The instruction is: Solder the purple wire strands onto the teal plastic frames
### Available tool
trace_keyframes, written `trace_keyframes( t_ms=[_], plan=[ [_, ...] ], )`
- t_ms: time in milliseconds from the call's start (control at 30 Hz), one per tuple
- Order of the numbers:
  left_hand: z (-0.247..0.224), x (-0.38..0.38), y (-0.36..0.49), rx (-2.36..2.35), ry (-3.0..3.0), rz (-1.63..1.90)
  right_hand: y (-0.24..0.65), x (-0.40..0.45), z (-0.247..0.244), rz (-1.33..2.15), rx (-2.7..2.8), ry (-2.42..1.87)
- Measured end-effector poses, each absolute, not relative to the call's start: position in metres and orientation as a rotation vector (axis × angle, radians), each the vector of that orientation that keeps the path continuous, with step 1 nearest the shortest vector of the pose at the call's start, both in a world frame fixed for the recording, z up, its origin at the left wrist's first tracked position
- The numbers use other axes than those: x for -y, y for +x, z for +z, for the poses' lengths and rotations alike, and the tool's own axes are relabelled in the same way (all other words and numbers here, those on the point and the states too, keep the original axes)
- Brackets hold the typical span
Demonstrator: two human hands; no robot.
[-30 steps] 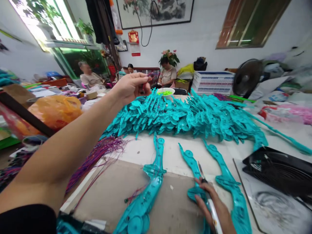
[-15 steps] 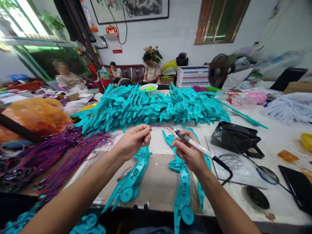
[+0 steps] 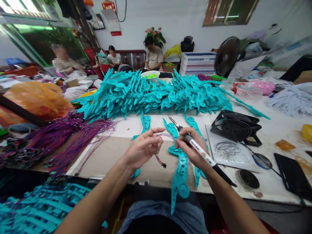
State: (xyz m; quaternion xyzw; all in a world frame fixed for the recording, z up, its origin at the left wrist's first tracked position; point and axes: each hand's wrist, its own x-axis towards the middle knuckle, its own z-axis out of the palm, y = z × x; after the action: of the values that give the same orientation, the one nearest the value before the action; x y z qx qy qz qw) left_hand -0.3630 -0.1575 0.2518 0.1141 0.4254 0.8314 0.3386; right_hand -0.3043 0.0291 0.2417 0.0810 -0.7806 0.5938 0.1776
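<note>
My right hand (image 3: pixel 191 144) grips a soldering iron (image 3: pixel 201 151) with a white and black handle, its bare metal tip pointing up and to the far left. Thin red and blue wires (image 3: pixel 168 135) run from the right fingertips to my left hand (image 3: pixel 146 146), whose fingers are curled on them. Below the left fingers dangles a wire end with a small dark connector (image 3: pixel 164 165). Under and beside the right hand lie long turquoise plastic parts (image 3: pixel 180 172), one reaching past the table's front edge. Another turquoise part (image 3: pixel 145 122) is partly hidden behind my left hand.
A big heap of turquoise parts (image 3: pixel 156 97) spans the table's back. Bundles of purple-red wires (image 3: pixel 70 143) lie at left. To the right are a black fan (image 3: pixel 235 126), a round tin (image 3: pixel 248 178) and a black flat device (image 3: pixel 291 172). Several people sit beyond the table.
The view has tilted down. My hands have come closer together, and the left fingers have loosened from a tighter pinch. The wire end with its connector now hangs below the left hand.
</note>
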Motion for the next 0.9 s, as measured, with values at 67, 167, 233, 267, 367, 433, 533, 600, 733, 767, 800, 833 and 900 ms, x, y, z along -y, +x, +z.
trace_keyframes(
  t_ms=[67, 167, 233, 267, 367, 433, 533, 600, 733, 767, 800, 833, 900],
  plan=[
    [0.248, 0.163, -0.357, -1.039, 0.304, 2.167, -0.305, -0.039, 0.245, 1.625, 2.292, 0.255],
    [0.239, 0.169, -0.349, -1.042, 0.339, 2.099, -0.314, -0.062, 0.255, 1.550, 2.427, 0.357],
    [0.232, 0.168, -0.346, -1.128, 0.331, 2.026, -0.329, -0.076, 0.262, 1.454, 2.503, 0.493],
    [0.227, 0.165, -0.345, -1.178, 0.312, 1.992, -0.339, -0.081, 0.264, 1.369, 2.539, 0.571],
    [0.209, 0.146, -0.349, -1.321, 0.213, 1.940, -0.383, -0.088, 0.257, 0.947, 2.626, 0.787],
    [0.192, 0.129, -0.356, -1.428, 0.142, 1.931, -0.412, -0.088, 0.239, 0.619, 2.666, 0.865],
    [0.162, 0.104, -0.367, -1.570, 0.072, 1.875, -0.434, -0.088, 0.203, 0.425, 2.715, 0.844],
    [0.144, 0.092, -0.371, -1.640, 0.040, 1.814, -0.423, -0.091, 0.184, 0.568, 2.690, 0.700],
    [0.126, 0.083, -0.368, -1.734, 0.048, 1.708, -0.348, -0.102, 0.167, 1.021, 2.482, 0.267],
    [0.125, 0.083, -0.365, -1.760, 0.063, 1.687, -0.324, -0.103, 0.165, 1.087, 2.449, 0.182],
    [0.125, 0.084, -0.362, -1.783, 0.077, 1.673, -0.301, -0.103, 0.162, 1.142, 2.416, 0.097],
    [0.126, 0.085, -0.359, -1.802, 0.087, 1.665, -0.280, -0.102, 0.159, 1.186, 2.385, 0.015],
    [0.126, 0.086, -0.351, -1.813, 0.101, 1.657, -0.243, -0.095, 0.151, 1.258, 2.310, -0.091]
  ],
)
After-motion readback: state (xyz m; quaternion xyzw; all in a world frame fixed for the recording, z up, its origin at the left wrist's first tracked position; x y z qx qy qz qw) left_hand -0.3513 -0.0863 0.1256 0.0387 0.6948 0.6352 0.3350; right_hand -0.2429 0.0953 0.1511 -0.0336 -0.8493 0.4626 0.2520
